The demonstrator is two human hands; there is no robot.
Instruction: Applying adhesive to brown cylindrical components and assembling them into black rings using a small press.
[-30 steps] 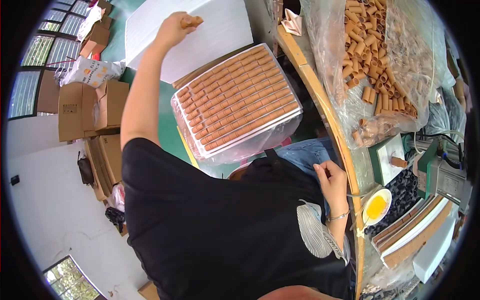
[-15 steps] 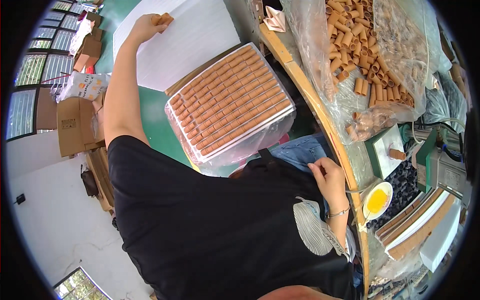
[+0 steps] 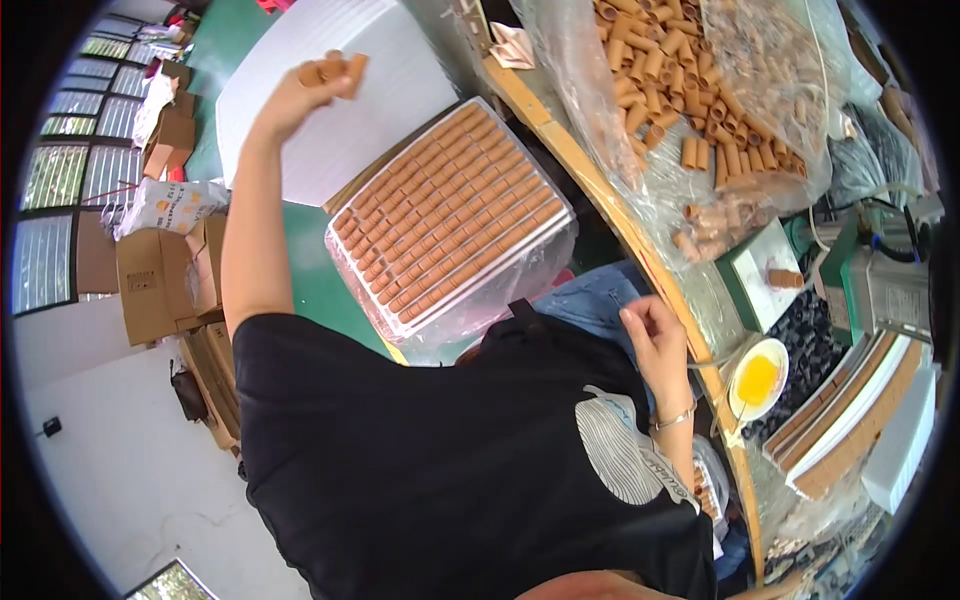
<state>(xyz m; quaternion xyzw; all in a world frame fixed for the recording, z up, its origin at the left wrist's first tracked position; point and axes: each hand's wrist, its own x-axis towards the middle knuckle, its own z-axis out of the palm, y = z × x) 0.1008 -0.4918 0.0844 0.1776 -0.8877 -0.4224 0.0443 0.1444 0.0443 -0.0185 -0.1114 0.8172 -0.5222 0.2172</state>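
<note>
Left hand (image 3: 290, 102): between 10 and 11 o'clock, closed around a few short, hollow orange-brown tubes (image 3: 356, 74), raised over a flat white sheet (image 3: 375, 130).
Right hand (image 3: 660, 350): between 3 and 4 o'clock, fingers loosely curled and partly apart, nothing visible in it, near the wooden-edged worktop (image 3: 590, 175).
Tubes in rows: on a white rectangular tray (image 3: 488, 266), just short of 12 o'clock, clear plastic film hanging below it.
Shirt lettering: script on the pale striped patch (image 3: 612, 450) of the black T-shirt, partly folded.
Sack print: orange and dark lettering on a white sack (image 3: 175, 207), between 9 and 10.
Carton print: small dark marks on a brown cardboard box (image 3: 150, 285), at 9.
Machine label: pale plate on a grey-green metal machine (image 3: 890, 275), at 3, too blurred to read.
Loose tubes: a heap (image 3: 685, 75) between 1 and 2, partly covered by crumpled clear plastic.
Beside the machine: a green-sided, white-faced block (image 3: 757, 285) with one tube against it.
White bowl (image 3: 776, 352): yellow contents, between 3 and 4, beyond the right hand.
</note>
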